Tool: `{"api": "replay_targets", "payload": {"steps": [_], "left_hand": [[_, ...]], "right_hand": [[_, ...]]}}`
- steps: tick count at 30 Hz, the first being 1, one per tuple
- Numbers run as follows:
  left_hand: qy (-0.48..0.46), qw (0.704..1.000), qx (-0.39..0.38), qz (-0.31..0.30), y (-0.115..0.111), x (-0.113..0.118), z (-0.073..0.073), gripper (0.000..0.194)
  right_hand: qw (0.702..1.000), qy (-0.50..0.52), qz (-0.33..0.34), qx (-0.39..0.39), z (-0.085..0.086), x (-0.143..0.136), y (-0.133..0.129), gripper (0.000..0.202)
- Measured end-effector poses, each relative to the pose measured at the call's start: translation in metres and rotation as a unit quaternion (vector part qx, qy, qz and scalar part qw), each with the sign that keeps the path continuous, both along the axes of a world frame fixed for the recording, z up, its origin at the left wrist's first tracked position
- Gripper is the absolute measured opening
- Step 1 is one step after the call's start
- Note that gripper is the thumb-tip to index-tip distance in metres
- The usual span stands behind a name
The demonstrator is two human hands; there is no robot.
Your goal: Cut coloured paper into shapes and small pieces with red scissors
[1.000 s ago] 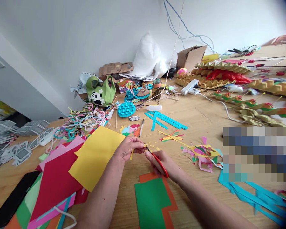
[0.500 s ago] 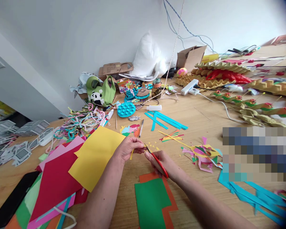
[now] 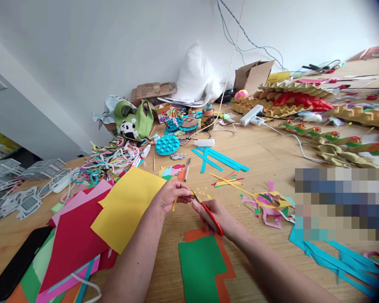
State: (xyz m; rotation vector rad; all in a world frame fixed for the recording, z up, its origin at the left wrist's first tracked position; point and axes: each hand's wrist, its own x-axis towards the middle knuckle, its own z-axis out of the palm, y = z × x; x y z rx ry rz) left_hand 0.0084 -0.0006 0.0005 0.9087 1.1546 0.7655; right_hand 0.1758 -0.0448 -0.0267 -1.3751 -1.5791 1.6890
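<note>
Yellow paper strip (image 3: pixel 174 205) pokes out at six o'clock, pinched in the left hand (image 3: pixel 173 197); the right hand (image 3: pixel 209 213) curls round red scissors (image 3: pixel 213 217), probably snipping tiny bits (image 3: pixel 209 196). Next snip needs it steady.

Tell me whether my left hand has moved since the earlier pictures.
No: your left hand shows no visible shift against the white bottle lying beyond it.

Wood worktop (image 3: pixel 259 168): white btl (image 3: pixel 204 143) behind blue strips (image 3: pixel 227 159), pen (image 3: pixel 187 169) to their L, yellow bits (image 3: pixel 209 196) nearer, green sheet (image 3: pixel 200 265) partly over orange sheet (image 3: pixel 224 290), scraps (image 3: pixel 279 203) R, pipe cleaners (image 3: pixel 113 158) far L.
</note>
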Motion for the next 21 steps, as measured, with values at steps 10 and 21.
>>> {"api": "replay_targets", "payload": {"steps": [10, 21], "left_hand": [[0.000, 1.000, 0.004, -0.003, 0.0004, -0.0008, -0.0004, 0.021], [0.001, 1.000, -0.001, -0.006, 0.0007, -0.0009, -0.0015, 0.022]], "right_hand": [[1.000, -0.025, -0.001, 0.016, -0.0004, 0.0000, 0.0005, 0.057], [1.000, -0.018, -0.006, 0.016, -0.0032, 0.0009, 0.0005, 0.057]]}}
